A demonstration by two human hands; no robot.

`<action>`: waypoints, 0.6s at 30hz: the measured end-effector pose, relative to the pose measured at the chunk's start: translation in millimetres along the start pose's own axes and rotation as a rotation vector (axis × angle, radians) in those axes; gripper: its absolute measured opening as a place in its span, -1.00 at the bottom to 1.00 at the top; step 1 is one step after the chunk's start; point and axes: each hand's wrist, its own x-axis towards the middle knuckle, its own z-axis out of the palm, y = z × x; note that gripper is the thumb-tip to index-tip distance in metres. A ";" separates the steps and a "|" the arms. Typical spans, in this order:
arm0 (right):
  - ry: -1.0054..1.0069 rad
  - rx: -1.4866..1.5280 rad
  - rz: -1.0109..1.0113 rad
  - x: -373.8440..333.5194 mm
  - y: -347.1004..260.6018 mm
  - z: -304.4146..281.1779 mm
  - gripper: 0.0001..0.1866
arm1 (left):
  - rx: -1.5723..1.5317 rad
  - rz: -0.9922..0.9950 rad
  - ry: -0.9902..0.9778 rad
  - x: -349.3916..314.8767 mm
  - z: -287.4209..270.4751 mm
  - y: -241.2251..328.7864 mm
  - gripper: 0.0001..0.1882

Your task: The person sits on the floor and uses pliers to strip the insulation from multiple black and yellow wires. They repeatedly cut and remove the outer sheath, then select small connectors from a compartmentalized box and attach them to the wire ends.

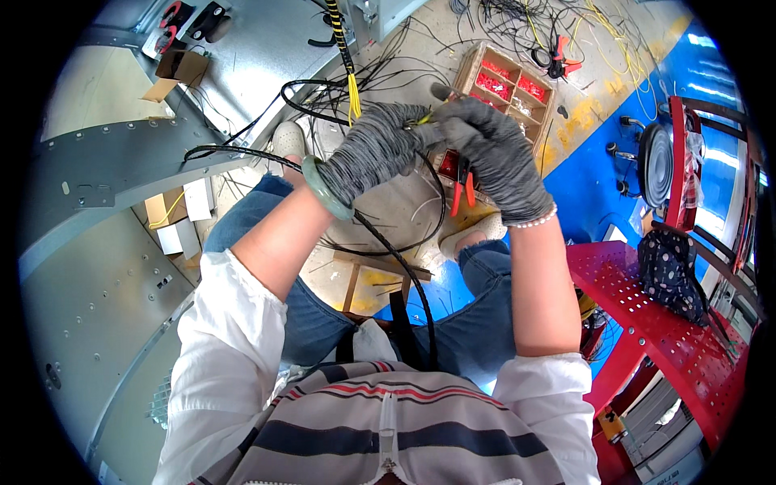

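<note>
Beyond the grey-gloved right hand (499, 155), small red parts (493, 83) lie in a rectangular wooden tray (466, 71) on the pale floor (572, 99); red-handled pliers (558, 60) lie off its far right corner. Right: dark dotted fabric bag (671, 275) on red perforated metal bench (616, 283). Left: brown cardboard box (187, 68) at the grey metal surface's (267, 69) left edge.

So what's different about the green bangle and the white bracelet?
The green bangle is thick; the white bracelet is thin. The bangle looks smooth, while the bracelet is beaded. The bangle sits by the left hand, the bracelet by the right hand. Both are worn jewellery.
</note>
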 end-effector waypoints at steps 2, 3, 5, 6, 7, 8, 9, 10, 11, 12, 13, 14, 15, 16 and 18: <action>-0.001 0.032 -0.120 2.6 3.7 13.6 -0.82 | -0.011 0.041 -0.035 -1.0 -0.1 -2.6 -0.77; 0.024 0.090 0.052 2.5 -4.2 13.9 -0.82 | 0.013 0.069 -0.048 -1.0 -1.2 -2.9 -0.76; 0.091 0.115 0.107 3.5 -5.0 14.6 -0.81 | 0.129 0.153 -0.046 -2.5 -2.1 2.3 -0.73; 0.121 0.128 0.132 4.6 -6.2 15.0 -0.81 | 0.201 0.378 -0.010 1.1 -4.4 -8.4 -0.73; 0.132 0.171 0.114 5.5 -4.9 15.1 -0.80 | 0.273 0.602 0.026 8.5 -8.2 -29.2 -0.72; 0.150 0.214 0.098 5.5 0.5 13.1 -0.80 | 0.017 0.290 -0.069 5.5 -8.4 -18.6 -0.68; 0.168 0.256 0.081 5.7 4.9 11.0 -0.79 | -0.244 -0.028 -0.076 2.5 -8.8 -7.9 -0.64; 0.187 0.250 0.085 6.5 7.4 8.8 -0.79 | -0.019 0.120 -0.066 5.2 -10.3 -10.0 -0.64; 0.203 0.245 0.088 7.8 9.2 7.5 -0.79 | 0.207 0.267 -0.052 7.7 -14.8 -12.3 -0.64; 0.218 0.241 0.091 8.7 11.1 5.9 -0.79 | 0.433 0.413 -0.036 9.4 -17.7 -13.4 -0.64; 0.237 0.245 0.089 9.0 14.3 2.7 -0.79 | 0.249 0.423 -0.003 10.3 -19.1 -14.3 -0.70; 0.255 0.250 0.083 9.7 16.2 -1.7 -0.79 | -0.064 0.315 0.031 12.0 -21.0 -14.7 -0.69; 0.272 0.255 0.078 9.9 17.1 -5.8 -0.78 | -0.375 0.201 0.064 13.8 -23.9 -16.2 -0.68; 0.270 0.269 0.109 9.1 16.7 -9.8 -0.78 | -0.684 0.083 0.097 14.4 -26.6 -16.7 -0.67; 0.264 0.302 0.171 7.0 11.5 -11.4 -0.77 | -0.728 0.015 0.079 10.0 -28.5 -9.0 -0.60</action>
